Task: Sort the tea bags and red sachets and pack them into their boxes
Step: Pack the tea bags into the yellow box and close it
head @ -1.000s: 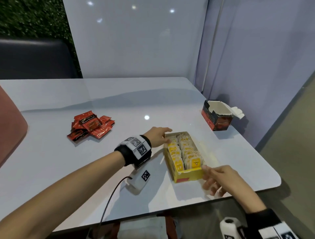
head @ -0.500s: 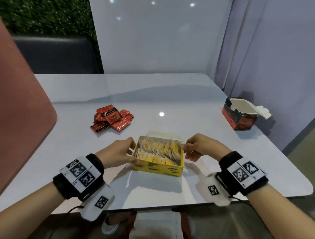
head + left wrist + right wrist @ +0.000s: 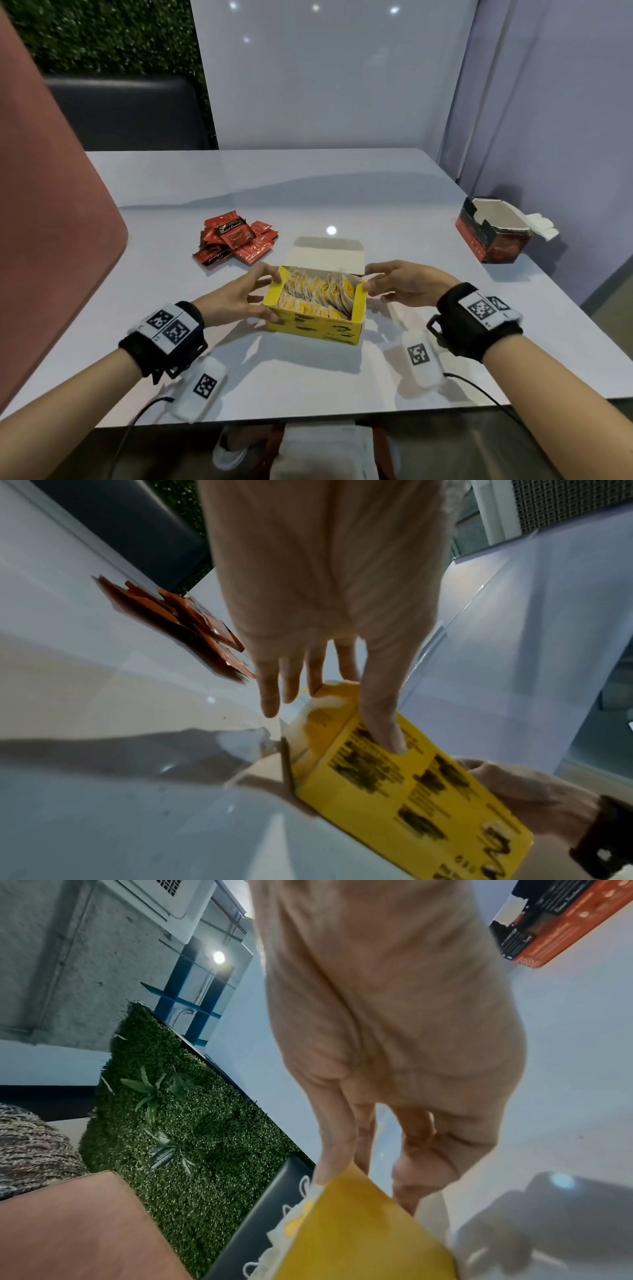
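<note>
A yellow tea box (image 3: 318,325) stands in front of me, full of tea bags (image 3: 318,294), with its white lid (image 3: 325,255) folded back. My left hand (image 3: 263,294) grips its left end, thumb on the printed front and fingers at the raised left flap. The left wrist view shows that left hand (image 3: 335,696) on the box (image 3: 411,791). My right hand (image 3: 368,284) pinches the raised right flap (image 3: 359,1231). A heap of red sachets (image 3: 236,241) lies behind and to the left. The open red box (image 3: 493,236) stands at the far right.
The white table (image 3: 342,185) ends close to my body and just right of the red box. A pink chair back (image 3: 41,240) rises at the left. Partition walls (image 3: 325,75) close off the back and right. A dark bench (image 3: 130,113) sits behind the table.
The yellow box has been turned crosswise and brought from the right to the middle. Both hands now hold its ends, and the side flaps stand up higher.
</note>
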Motion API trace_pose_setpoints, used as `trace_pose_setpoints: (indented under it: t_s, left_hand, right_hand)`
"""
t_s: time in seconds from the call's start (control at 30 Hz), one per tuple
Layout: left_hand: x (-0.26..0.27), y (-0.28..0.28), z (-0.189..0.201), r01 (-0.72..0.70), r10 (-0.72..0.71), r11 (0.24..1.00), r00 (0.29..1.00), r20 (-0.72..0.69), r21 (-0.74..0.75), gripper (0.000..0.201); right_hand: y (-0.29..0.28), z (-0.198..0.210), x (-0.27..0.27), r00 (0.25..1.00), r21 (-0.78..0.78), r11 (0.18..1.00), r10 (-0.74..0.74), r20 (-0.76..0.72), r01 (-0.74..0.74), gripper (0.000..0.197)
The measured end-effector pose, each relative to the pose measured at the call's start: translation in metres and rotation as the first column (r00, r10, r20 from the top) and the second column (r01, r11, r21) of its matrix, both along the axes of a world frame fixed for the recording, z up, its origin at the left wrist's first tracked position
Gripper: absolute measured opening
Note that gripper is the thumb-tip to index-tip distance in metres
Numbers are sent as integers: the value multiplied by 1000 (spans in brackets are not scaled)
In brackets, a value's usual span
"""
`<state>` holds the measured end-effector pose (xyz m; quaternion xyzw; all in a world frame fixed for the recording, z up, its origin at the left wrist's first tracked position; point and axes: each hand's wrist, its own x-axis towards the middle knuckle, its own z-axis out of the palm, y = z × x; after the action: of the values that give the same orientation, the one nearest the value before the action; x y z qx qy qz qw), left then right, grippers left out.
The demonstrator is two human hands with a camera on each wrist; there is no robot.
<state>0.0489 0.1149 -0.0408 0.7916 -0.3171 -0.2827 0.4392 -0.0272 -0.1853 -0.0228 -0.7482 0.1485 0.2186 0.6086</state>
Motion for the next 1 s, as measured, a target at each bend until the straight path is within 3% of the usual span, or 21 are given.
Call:
trace_pose_setpoints:
  t_s: [0.07, 0.23, 0.4, 0.47, 0.63, 0.7, 0.8, 0.87, 1.0]
  left_hand:
    - [-2, 1, -1, 30, -30, 1000, 999, 24, 6, 48]
    - [-6, 1, -3, 18, -25, 999, 987, 158, 46, 52]
    - [-11, 1, -5, 2, -6, 1000, 977, 213, 21, 48]
    - [-11, 2, -5, 5, -10, 1000, 975, 223, 24, 49]
    - [-14, 0, -6, -1, -7, 1000, 969, 245, 30, 48]
    - [-16, 0, -5, 2, -10, 1000, 970, 243, 31, 58]
    - [-19, -1, -5, -34, 27, 999, 972, 234, 24, 62]
    - [-19, -2, -6, -80, 78, 997, 976, 205, 4, 60]
    - [-22, -4, -5, -97, 98, 995, 988, 119, -13, 60]
  right_hand:
    - [-1, -3, 2, 999, 9, 1000, -16, 33, 16, 52]
    - [7, 4, 7, 990, 17, 1000, -1, 142, -1, 46]
    - [15, -1, 7, 987, -127, 990, 83, 140, -65, 68]
    - [16, 1, 7, 976, -71, 997, 55, 209, -41, 62]
    - [24, 17, 13, 872, 245, 959, -241, 427, 146, 42]
    - [27, 28, 10, 819, 174, 976, -208, 536, 134, 38]
    - [33, 38, -6, 755, -121, 990, 23, 655, 75, 25]
    - [35, 34, -16, 763, -290, 956, 150, 629, 51, 20]
    - [38, 18, -34, 803, -401, 915, 205, 560, 47, 19]
